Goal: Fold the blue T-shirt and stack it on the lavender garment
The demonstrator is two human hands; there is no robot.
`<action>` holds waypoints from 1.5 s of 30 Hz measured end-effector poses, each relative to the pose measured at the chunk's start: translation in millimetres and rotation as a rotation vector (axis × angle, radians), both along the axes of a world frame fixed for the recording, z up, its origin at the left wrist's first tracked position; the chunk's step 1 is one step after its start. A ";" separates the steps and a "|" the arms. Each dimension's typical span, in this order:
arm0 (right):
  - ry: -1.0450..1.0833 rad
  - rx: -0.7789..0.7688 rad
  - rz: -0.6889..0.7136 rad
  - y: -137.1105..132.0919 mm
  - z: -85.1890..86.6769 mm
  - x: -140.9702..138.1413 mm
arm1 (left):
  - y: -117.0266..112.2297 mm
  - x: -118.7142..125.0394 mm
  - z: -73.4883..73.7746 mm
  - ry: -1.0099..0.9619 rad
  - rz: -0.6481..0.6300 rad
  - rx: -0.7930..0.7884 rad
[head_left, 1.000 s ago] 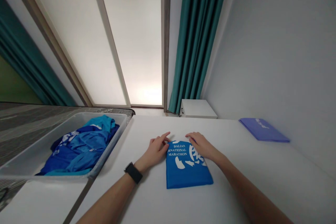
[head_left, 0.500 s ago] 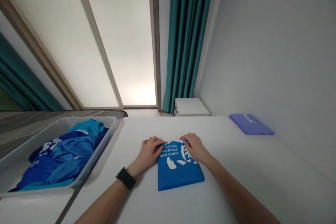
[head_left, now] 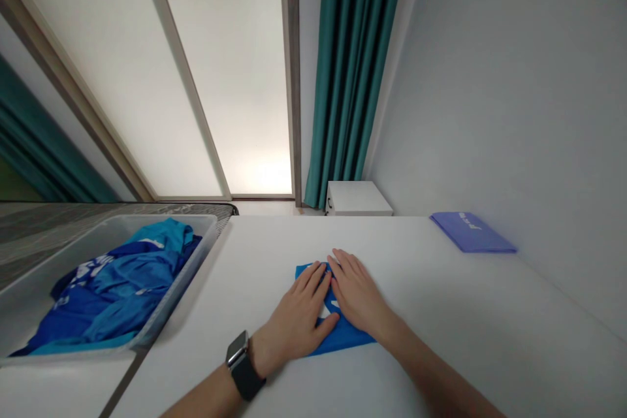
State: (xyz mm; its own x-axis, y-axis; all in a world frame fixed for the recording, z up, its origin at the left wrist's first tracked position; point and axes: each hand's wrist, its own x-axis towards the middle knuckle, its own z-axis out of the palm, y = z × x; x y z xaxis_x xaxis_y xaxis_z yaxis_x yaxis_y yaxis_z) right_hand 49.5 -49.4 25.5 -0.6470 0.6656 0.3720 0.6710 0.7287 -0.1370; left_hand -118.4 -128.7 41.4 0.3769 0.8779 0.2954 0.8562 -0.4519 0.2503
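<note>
A folded blue T-shirt [head_left: 343,338] with white print lies on the white table [head_left: 274,241] in front of me. My left hand [head_left: 301,313] rests flat on its left part, fingers stretched out and thumb apart. Beside it, my right hand [head_left: 356,290] lies flat over the upper right part, its fingertips close to those of the left. Both palms cover most of the shirt, so the lettering is hidden. A watch with a black band [head_left: 243,366] is on my left wrist.
To the left stands a white plastic bin [head_left: 208,235] holding crumpled blue shirts [head_left: 132,281]. A folded purple garment [head_left: 473,233] lies at the table's far right, by the wall. Behind the table are a small white cabinet [head_left: 360,198] and a green curtain [head_left: 355,78].
Both hands have moved from the shirt's upper corners onto its middle, now flat and close together. The white lettering that showed before is covered.
</note>
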 end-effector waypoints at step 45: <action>0.215 -0.388 0.175 -26.4 40.6 47.8 | 22.6 -62.5 12.9 -0.247 0.143 -0.214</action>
